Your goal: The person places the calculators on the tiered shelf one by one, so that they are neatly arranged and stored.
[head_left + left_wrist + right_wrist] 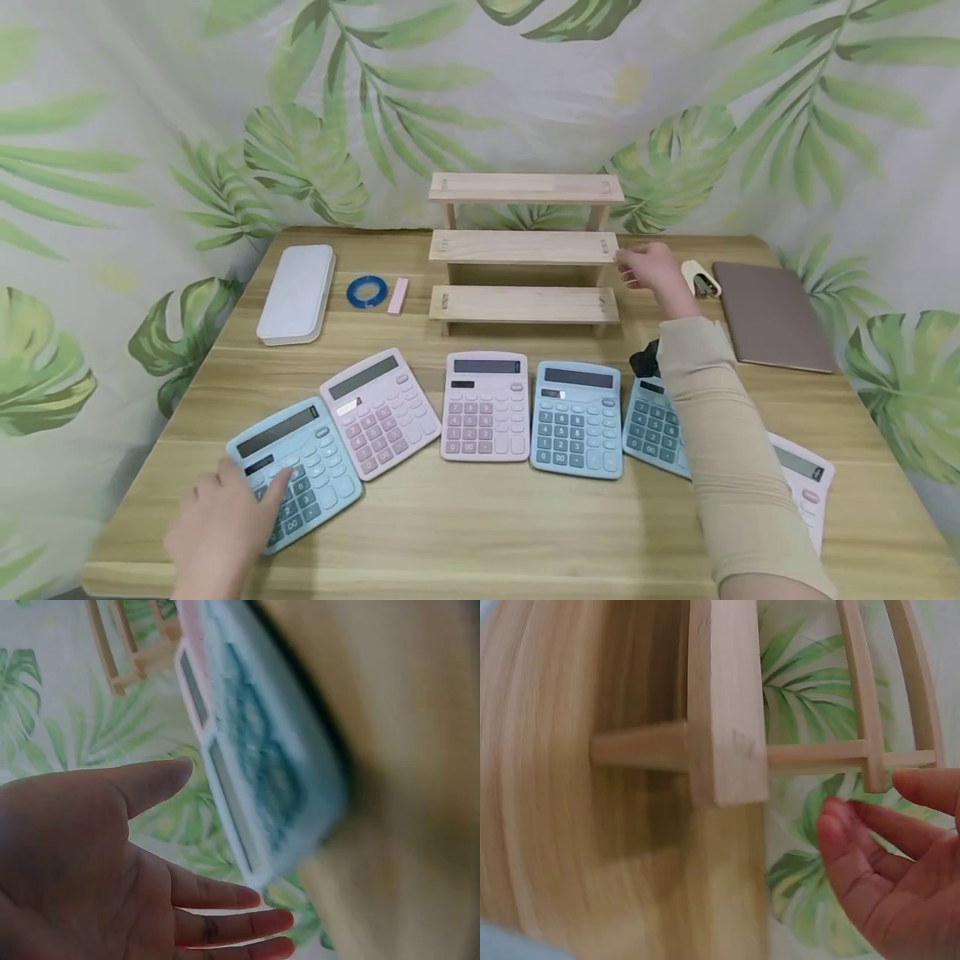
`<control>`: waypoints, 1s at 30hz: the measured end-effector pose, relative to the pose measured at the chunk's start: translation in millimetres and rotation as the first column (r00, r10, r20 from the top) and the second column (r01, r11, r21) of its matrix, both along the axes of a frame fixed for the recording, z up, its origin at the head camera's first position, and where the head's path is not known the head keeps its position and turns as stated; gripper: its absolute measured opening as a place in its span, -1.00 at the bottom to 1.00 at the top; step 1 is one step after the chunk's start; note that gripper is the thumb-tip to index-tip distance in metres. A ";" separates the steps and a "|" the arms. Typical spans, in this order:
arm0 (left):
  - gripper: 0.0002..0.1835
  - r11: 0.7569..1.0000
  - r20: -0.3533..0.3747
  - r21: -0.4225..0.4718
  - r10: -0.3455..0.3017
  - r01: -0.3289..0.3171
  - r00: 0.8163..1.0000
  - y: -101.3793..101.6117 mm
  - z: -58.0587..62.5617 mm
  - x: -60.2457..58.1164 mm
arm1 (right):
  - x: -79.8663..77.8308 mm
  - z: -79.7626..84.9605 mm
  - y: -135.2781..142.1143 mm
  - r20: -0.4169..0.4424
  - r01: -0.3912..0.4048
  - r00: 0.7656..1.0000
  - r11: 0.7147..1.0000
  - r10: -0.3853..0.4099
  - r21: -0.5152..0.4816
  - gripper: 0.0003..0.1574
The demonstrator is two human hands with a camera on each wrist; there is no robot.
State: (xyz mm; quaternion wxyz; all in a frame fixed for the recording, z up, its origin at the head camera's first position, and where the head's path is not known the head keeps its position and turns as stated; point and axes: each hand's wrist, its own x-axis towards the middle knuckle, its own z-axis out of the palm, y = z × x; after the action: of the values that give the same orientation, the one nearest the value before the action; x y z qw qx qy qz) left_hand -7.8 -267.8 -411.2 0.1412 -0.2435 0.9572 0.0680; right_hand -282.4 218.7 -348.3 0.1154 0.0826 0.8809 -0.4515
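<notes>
My left hand (pixel 225 521), fingers spread, hovers at the lower left of a blue calculator (pixel 330 467). In the left wrist view a gap separates its thumb from the fingers, and nothing lies in the palm. At the back centre stands a three-tier wooden shelf (pixel 525 246). My right hand (pixel 651 268) is at the right end of its middle tier, fingers loosely bent. The right wrist view has the thumb and fingertips beside that tier's end (pixel 875 776), without a grip around it; whether they touch it is unclear.
Pink calculators (pixel 486 446) and blue calculators (pixel 576 467) form a curved row; my right sleeve covers some. Behind lie a white case (pixel 296 292), blue tape roll (pixel 367 292), small pink bar (pixel 399 296), stapler (pixel 701 281), brown notebook (pixel 772 317) and a partly hidden black object (pixel 644 362).
</notes>
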 end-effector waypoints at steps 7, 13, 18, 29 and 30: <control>0.21 0.989 0.116 0.004 0.150 -0.151 0.982 -4.5 -17.2 12.9 | -9.5 -15.9 10.5 0.145 0.197 0.980 0.809 -0.139 -0.553 -0.57; 0.20 0.986 0.100 0.060 0.148 -0.155 0.984 -8.3 -22.2 14.3 | -14.2 -18.5 11.3 0.238 0.252 0.964 0.701 -0.120 -0.668 -0.92; 0.17 0.966 0.084 0.210 0.134 -0.149 0.987 -18.1 -26.8 14.8 | -16.4 -21.5 10.4 0.234 0.236 0.967 0.714 -0.103 -0.659 -0.92; 0.06 0.712 0.029 0.647 0.337 -0.275 0.941 -43.1 -38.9 24.1 | -15.3 -26.6 13.2 0.228 0.241 0.967 0.712 -0.116 -0.659 -0.87; 0.07 0.679 0.036 0.672 0.369 -0.295 0.929 -45.4 -38.8 25.1 | -15.4 -26.7 13.3 0.228 0.245 0.966 0.711 -0.121 -0.659 -0.86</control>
State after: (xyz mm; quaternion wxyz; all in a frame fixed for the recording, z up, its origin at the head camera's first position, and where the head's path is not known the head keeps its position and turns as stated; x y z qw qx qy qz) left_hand 17.3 -313.1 -450.1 0.1546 -0.3425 0.8144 0.4423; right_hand -297.8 231.9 -375.0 0.1662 0.1593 0.6277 -0.7436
